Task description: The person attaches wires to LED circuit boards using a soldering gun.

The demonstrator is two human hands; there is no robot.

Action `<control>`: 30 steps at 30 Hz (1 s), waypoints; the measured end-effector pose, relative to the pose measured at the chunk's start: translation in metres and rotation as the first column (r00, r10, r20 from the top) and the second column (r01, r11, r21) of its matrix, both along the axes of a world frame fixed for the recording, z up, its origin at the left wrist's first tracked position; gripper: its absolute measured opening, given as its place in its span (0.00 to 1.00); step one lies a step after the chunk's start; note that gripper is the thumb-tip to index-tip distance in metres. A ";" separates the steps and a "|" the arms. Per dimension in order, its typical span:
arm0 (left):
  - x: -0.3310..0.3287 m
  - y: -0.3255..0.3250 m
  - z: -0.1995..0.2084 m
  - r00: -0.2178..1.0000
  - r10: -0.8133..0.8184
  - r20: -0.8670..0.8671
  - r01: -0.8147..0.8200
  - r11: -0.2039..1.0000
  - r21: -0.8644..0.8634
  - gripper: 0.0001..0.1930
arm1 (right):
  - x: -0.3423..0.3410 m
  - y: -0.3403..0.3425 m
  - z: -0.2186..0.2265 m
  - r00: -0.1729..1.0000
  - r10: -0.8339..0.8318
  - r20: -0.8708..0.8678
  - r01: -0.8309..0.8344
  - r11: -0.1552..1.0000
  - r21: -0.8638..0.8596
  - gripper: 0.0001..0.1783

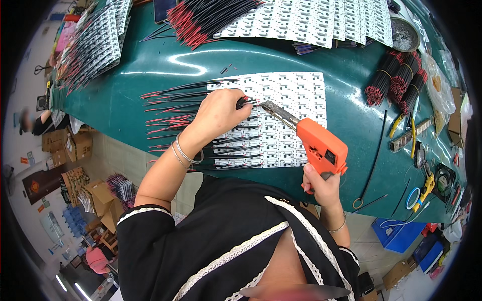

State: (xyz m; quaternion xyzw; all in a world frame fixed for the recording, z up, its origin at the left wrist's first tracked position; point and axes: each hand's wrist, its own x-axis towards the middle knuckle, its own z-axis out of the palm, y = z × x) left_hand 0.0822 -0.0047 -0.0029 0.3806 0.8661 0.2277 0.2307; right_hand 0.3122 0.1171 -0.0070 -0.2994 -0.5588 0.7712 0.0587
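Observation:
A white sheet of small circuit boards [293,120] lies in front of me, with black wires [241,152] running off its left side to red tips. My left hand [218,113] is over the sheet's upper left part, its thumb and fingers pinched on a short bunch of black wires [243,103]. An orange soldering gun [324,145] is gripped by its handle in my right hand [321,184]. Its dark metal tip points up and left, close to the wire ends at my left fingertips. Whether the tip touches them I cannot tell.
On the green table [351,113], more board sheets [296,20] and a heap of red-tipped wires [211,20] lie at the back. Wire bundles [386,75], a round tin [404,35], pliers [412,135] and a yellow-handled tool [427,188] are to the right. Wired boards [95,45] sit far left.

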 end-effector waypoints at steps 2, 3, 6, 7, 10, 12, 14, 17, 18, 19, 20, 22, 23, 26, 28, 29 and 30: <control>0.000 0.001 0.001 1.000 0.002 0.003 -0.002 1.000 -0.009 0.13 | 0.001 -0.001 0.000 1.000 -0.001 -0.002 0.001 1.000 0.010 0.09; 0.000 0.001 0.000 1.000 -0.004 -0.005 0.004 1.000 -0.001 0.13 | 0.003 -0.001 0.000 1.000 -0.022 0.000 0.022 1.000 -0.017 0.10; -0.001 0.000 -0.002 1.000 -0.020 -0.014 0.020 0.999 0.027 0.12 | 0.006 0.000 0.000 0.998 -0.053 -0.028 0.052 0.997 -0.050 0.11; -0.002 0.000 -0.003 0.999 -0.032 -0.015 0.033 0.998 0.048 0.12 | 0.007 0.000 0.000 0.996 -0.066 -0.058 0.063 0.996 -0.057 0.12; -0.009 0.003 -0.001 0.996 -0.081 0.029 0.081 0.997 0.004 0.11 | 0.008 0.000 0.000 0.999 -0.042 -0.017 0.041 0.997 -0.065 0.12; -0.012 0.006 0.004 0.995 -0.088 0.051 0.090 0.995 -0.033 0.11 | 0.007 0.000 -0.002 0.999 -0.037 -0.019 0.035 0.997 -0.067 0.11; -0.015 0.008 0.004 0.993 -0.095 0.074 0.100 0.993 -0.069 0.11 | 0.007 -0.001 -0.003 0.999 -0.031 -0.019 0.030 0.997 -0.067 0.11; -0.020 0.009 0.001 0.983 -0.121 0.138 0.128 0.991 -0.048 0.11 | 0.006 -0.001 -0.003 1.000 -0.018 -0.017 0.017 0.998 -0.061 0.07; -0.021 0.010 0.002 0.980 -0.136 0.145 0.145 0.988 -0.055 0.12 | 0.006 -0.002 -0.002 1.000 -0.015 -0.005 0.014 0.998 -0.057 0.06; -0.021 0.010 0.003 0.977 -0.151 0.152 0.162 0.985 -0.061 0.12 | 0.005 -0.002 -0.001 1.000 -0.012 0.007 0.012 0.999 -0.052 0.06; -0.022 0.011 0.004 0.977 -0.151 0.153 0.162 0.985 -0.061 0.12 | 0.005 -0.001 -0.001 1.000 -0.012 0.008 0.012 0.999 -0.052 0.06; -0.022 0.013 0.005 0.976 -0.163 0.145 0.176 0.981 -0.077 0.12 | 0.006 0.000 -0.002 1.000 0.029 0.000 -0.029 0.999 -0.026 0.06; -0.021 0.012 0.003 0.976 -0.163 0.145 0.175 0.981 -0.078 0.12 | 0.006 0.000 -0.001 1.000 0.030 0.000 -0.030 0.999 -0.026 0.06; -0.020 0.011 0.001 0.979 -0.193 0.068 0.196 0.980 -0.042 0.12 | 0.007 -0.002 0.001 1.000 -0.019 -0.009 0.018 0.999 -0.035 0.07; -0.019 0.012 0.005 0.979 -0.187 0.079 0.191 0.980 -0.050 0.12 | 0.011 0.000 0.001 0.989 -0.104 -0.103 0.097 0.993 -0.066 0.11; -0.018 0.012 0.005 0.979 -0.187 0.079 0.191 0.980 -0.049 0.12 | 0.013 0.004 0.004 0.989 -0.111 -0.100 0.103 0.991 -0.087 0.18; -0.018 0.012 0.004 0.981 -0.186 0.062 0.189 0.981 -0.046 0.11 | 0.013 0.007 0.007 0.989 -0.111 -0.101 0.103 0.991 -0.086 0.18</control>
